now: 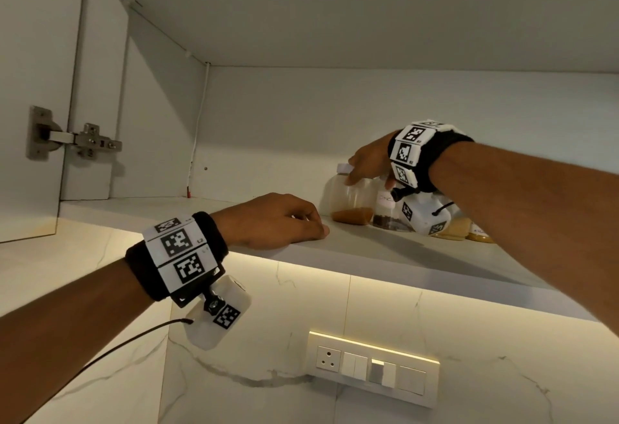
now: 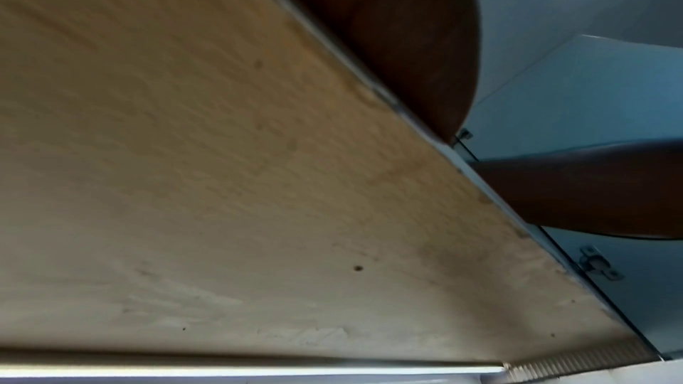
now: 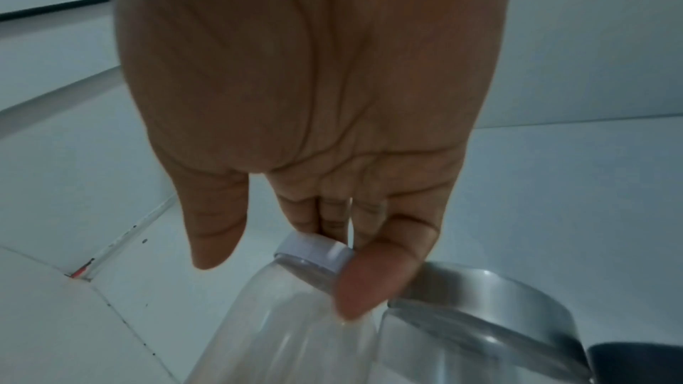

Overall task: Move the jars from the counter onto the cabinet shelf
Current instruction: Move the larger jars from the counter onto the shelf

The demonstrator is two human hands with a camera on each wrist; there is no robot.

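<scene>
On the white cabinet shelf (image 1: 368, 251) stands a clear jar of brown powder (image 1: 350, 204) with a white lid (image 1: 342, 167). My right hand (image 1: 370, 164) is over it. In the right wrist view straight fingers touch the white lid (image 3: 314, 250), the little finger lies against its edge, and the thumb (image 3: 212, 229) hangs apart from the jar (image 3: 281, 323). Right beside it stand a labelled jar of dark bits (image 1: 385, 214) with a grey lid (image 3: 480, 300) and further jars of yellow contents (image 1: 457, 227). My left hand (image 1: 278, 219) rests palm down on the shelf's front edge, holding nothing.
The cabinet door stands open at the left on its hinge (image 1: 73, 140). An upper shelf (image 1: 335, 4) roofs the compartment. A lit switch panel (image 1: 371, 366) sits on the marble wall below. The left wrist view shows the shelf's underside (image 2: 221, 156) and my right forearm (image 2: 591, 186).
</scene>
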